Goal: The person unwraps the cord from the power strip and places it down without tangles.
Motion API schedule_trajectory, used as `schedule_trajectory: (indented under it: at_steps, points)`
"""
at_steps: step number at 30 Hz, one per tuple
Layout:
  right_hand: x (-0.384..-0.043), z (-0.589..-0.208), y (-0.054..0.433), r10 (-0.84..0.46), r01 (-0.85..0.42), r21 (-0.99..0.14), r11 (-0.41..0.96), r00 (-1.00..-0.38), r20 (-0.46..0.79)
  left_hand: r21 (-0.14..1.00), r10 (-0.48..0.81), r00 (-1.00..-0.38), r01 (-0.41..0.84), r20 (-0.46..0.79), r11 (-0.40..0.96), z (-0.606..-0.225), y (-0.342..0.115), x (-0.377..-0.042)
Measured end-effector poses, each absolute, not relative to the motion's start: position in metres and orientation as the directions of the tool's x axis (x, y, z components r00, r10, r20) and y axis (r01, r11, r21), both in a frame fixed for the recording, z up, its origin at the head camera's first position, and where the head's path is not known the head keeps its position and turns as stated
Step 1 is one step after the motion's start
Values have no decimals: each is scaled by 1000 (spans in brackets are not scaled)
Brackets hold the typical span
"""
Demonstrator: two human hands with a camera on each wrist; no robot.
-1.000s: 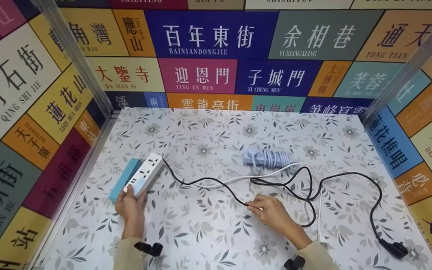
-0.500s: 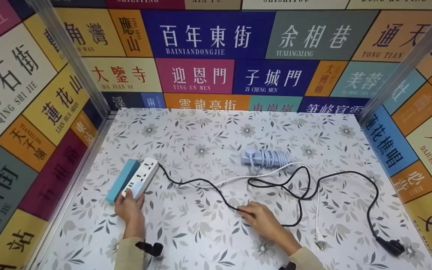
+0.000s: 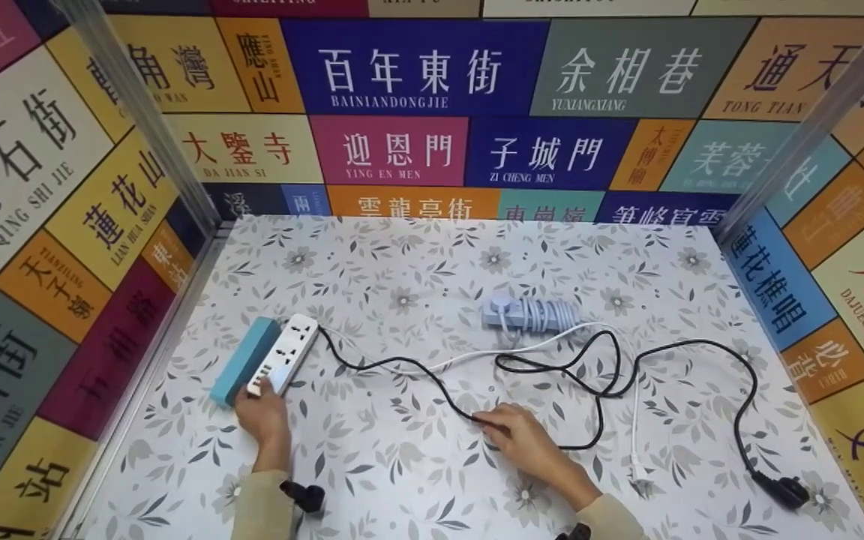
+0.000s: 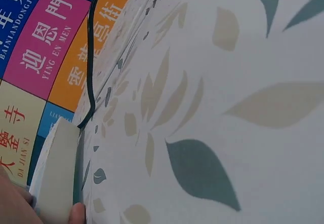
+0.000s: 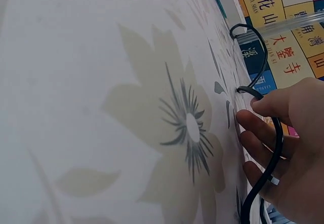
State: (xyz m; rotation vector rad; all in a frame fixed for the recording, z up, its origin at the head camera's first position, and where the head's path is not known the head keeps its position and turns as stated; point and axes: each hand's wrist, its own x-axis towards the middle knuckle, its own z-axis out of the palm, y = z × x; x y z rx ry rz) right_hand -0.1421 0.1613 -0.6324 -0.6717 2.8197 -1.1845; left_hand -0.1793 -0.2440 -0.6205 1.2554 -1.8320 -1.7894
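Observation:
A white power strip [image 3: 291, 346] lies slanted at the left of the table in the head view. My left hand [image 3: 262, 420] grips its near end, thumb on top beside the USB ports. In the left wrist view the strip's side [image 4: 58, 168] shows between thumb and fingers. From its far end runs a black cord [image 3: 402, 360]. My right hand [image 3: 529, 446] pinches this cord mid-table between thumb and forefinger; in the right wrist view the cord [image 5: 276, 150] also passes across the palm. The cord loops at the right and ends in a black plug [image 3: 781, 489].
A turquoise long block [image 3: 244, 360] lies against the white strip's left side. A lavender power strip [image 3: 533, 315], wrapped in its own cord, lies farther back. A white cord [image 3: 492, 354] runs under the black one to a white plug [image 3: 638, 476]. Printed walls [image 3: 394, 150] enclose the table.
The white strip has come slightly nearer to me with my left hand. My right hand has moved a little left and nearer with the black cord, then stayed. The view shifted slightly.

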Motion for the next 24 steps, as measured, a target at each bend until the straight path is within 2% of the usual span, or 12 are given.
schedule_trajectory:
  at_steps: [5,16,19,24]
  points:
    - [-143,-633,162,-397,-373,-693,617,-908,135,888,-739,-610,-458,-287,33,-617,-244,-174]
    - [-142,-634,165,-409,-383,-703,599,-901,143,867,-699,-703,-424,-133,261,-611,-227,-166]
    - [-141,-633,166,-414,-393,-707,588,-897,154,872,-704,-711,-346,-2,347,-606,-218,-163]
    - [-140,-630,170,-407,-380,-723,578,-901,148,881,-648,-724,-122,235,457,-595,-204,-167]
